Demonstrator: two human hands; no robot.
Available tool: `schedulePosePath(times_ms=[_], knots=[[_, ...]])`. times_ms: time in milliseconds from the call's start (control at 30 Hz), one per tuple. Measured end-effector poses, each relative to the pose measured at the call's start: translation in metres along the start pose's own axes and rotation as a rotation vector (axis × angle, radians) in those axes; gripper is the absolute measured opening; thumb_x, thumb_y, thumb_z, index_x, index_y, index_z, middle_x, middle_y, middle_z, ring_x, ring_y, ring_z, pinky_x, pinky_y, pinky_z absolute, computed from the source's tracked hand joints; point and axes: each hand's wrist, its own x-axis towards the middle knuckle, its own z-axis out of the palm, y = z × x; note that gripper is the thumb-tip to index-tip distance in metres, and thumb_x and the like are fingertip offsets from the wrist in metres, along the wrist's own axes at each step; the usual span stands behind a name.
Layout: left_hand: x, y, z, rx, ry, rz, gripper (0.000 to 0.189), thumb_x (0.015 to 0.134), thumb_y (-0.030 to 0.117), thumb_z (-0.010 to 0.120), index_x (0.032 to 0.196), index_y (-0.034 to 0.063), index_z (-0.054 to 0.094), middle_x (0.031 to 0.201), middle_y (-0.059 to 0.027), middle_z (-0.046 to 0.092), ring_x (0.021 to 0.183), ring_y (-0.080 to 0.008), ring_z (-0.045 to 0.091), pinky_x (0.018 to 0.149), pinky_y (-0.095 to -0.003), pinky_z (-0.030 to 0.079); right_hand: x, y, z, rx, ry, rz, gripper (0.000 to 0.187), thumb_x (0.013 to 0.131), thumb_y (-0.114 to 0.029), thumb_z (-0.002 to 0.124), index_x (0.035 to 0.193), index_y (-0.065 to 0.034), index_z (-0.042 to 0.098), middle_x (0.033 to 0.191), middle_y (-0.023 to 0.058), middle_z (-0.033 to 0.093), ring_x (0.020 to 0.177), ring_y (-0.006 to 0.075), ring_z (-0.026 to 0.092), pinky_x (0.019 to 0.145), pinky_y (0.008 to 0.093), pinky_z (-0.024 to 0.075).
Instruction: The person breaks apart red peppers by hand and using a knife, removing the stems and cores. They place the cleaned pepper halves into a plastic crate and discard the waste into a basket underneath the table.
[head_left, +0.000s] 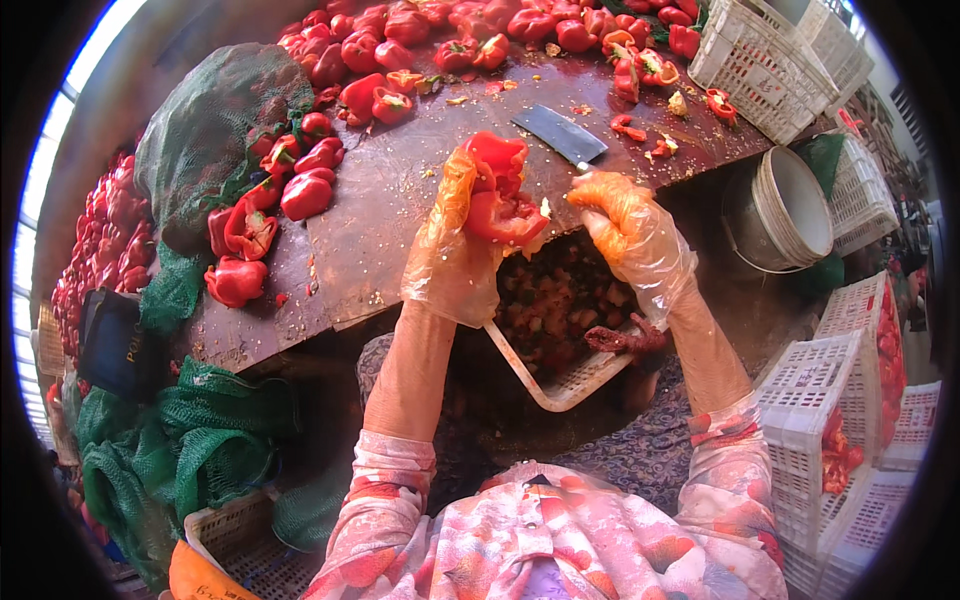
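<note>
My left hand (450, 240), in a clear plastic glove stained orange, holds a red bell pepper (499, 187) that is split open, its inner flesh showing. My right hand (630, 232), gloved the same way, is just to the right with its fingers curled; whether anything is inside them is hidden. Beyond it a cleaver (559, 133) lies on the worktable (375, 247), its handle end running towards my right fingers and partly covered by them. Below both hands, a plastic crate (559, 397) contains pepper scraps (562, 300). A dark red cord (626, 337) is tied at its rim.
Red peppers (409, 26) are heaped along the table's far side. A green mesh sack (217, 135) and several peppers (307, 191) lie left. On the right are a bucket (791, 206), a tilted white crate (765, 75) and stacked crates (810, 375). Green netting (202, 427) hangs at lower left.
</note>
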Motion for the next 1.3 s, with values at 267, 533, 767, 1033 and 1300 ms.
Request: schedulePosePath(times_ms=[267, 533, 767, 1033, 1300], knots=[[-0.002, -0.014, 0.045, -0.108, -0.055, -0.13, 0.06, 0.102, 0.055, 0.054, 0.147, 0.0147, 0.046, 0.143, -0.0104, 0.056, 0.122, -0.026, 0.061, 0.1, -0.0411, 0.051, 0.006, -0.021, -0.01, 0.792, 0.155, 0.194, 0.052, 0.091, -0.015, 0.07, 0.138, -0.002, 0.053, 0.129, 0.0139, 0.064, 0.118, 0.0252, 0.064, 0.104, 0.0387, 0.0497], [0.0, -0.014, 0.046, -0.275, 0.054, -0.226, 0.065, 0.095, 0.064, 0.061, 0.137, 0.0146, 0.055, 0.126, -0.0108, 0.061, 0.117, -0.0307, 0.061, 0.09, -0.0446, 0.058, -0.01, 0.003, -0.026, 0.737, 0.152, 0.409, 0.036, 0.094, -0.02, 0.067, 0.126, -0.003, 0.065, 0.112, 0.0008, 0.065, 0.097, 0.0103, 0.061, 0.087, 0.0245, 0.0491], [-0.006, -0.021, 0.006, 0.141, 0.019, -0.076, 0.053, 0.102, 0.038, 0.064, 0.143, 0.0064, 0.053, 0.137, -0.0118, 0.056, 0.114, -0.0255, 0.063, 0.089, -0.0393, 0.058, -0.134, 0.098, -0.166, 0.465, 0.786, 0.458, 0.039, 0.096, -0.017, 0.069, 0.132, -0.0038, 0.061, 0.122, 0.0059, 0.059, 0.106, 0.0127, 0.059, 0.088, 0.0279, 0.0518], [-0.022, 0.021, 0.027, 0.2, -0.09, -0.017, 0.048, 0.101, 0.032, 0.067, 0.135, 0.0, 0.056, 0.104, -0.0059, 0.068, 0.076, -0.0116, 0.061, 0.062, -0.0264, 0.048, -0.438, 0.215, -0.431, -1.123, 0.514, 0.96, 0.044, 0.099, -0.014, 0.059, 0.14, 0.0016, 0.053, 0.126, 0.0163, 0.064, 0.116, 0.0266, 0.06, 0.104, 0.0359, 0.0451], [-0.018, 0.057, -0.018, -0.198, 0.005, 0.195, 0.039, 0.102, 0.035, 0.062, 0.126, 0.0043, 0.062, 0.109, -0.0096, 0.07, 0.084, -0.015, 0.066, 0.071, -0.0304, 0.054, 0.015, 0.013, -0.034, -0.362, -0.017, 0.151, 0.031, 0.095, -0.012, 0.061, 0.124, -0.0015, 0.065, 0.103, 0.0181, 0.071, 0.096, 0.0267, 0.068, 0.088, 0.0366, 0.0528]])
